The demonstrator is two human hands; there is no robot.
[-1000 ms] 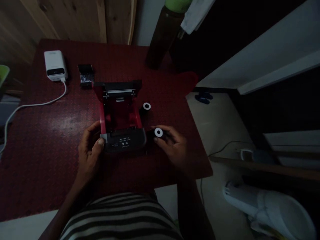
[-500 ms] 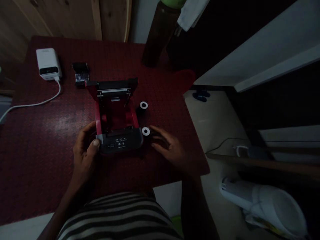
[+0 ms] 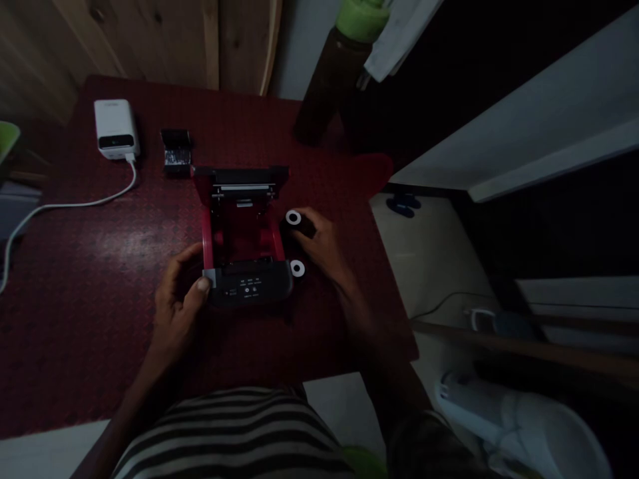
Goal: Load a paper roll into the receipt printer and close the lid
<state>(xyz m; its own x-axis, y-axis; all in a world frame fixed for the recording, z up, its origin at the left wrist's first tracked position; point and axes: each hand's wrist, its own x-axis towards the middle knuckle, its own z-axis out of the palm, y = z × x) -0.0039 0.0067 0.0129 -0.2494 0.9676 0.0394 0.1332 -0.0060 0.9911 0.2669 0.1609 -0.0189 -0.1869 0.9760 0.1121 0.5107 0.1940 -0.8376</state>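
A small red and black printer (image 3: 252, 286), probably a label printer, sits on the table with its lid raised and its red inner bay exposed. My left hand (image 3: 180, 296) grips its near left corner, thumb on the grey edge and fingers along the side. Two dark rolls with white ring-shaped ends stand to the printer's right. Around the far roll (image 3: 293, 218) are the thumb and forefinger of my right hand (image 3: 322, 246); its lower part is in shadow. The near roll (image 3: 297, 269) is beside the printer's front right corner, untouched.
A white power bank (image 3: 114, 126) with a white cable (image 3: 84, 204) lies at the back left. Near it is a black piece with a shiny strip (image 3: 177, 157). At the back stands a dark bottle with a green lid (image 3: 362, 20). The red-patterned table (image 3: 74, 346) ends at the right.
My right hand has moved from beside the near roll up to the far roll and closed around it. My left hand stays on the printer. The view has shifted slightly.
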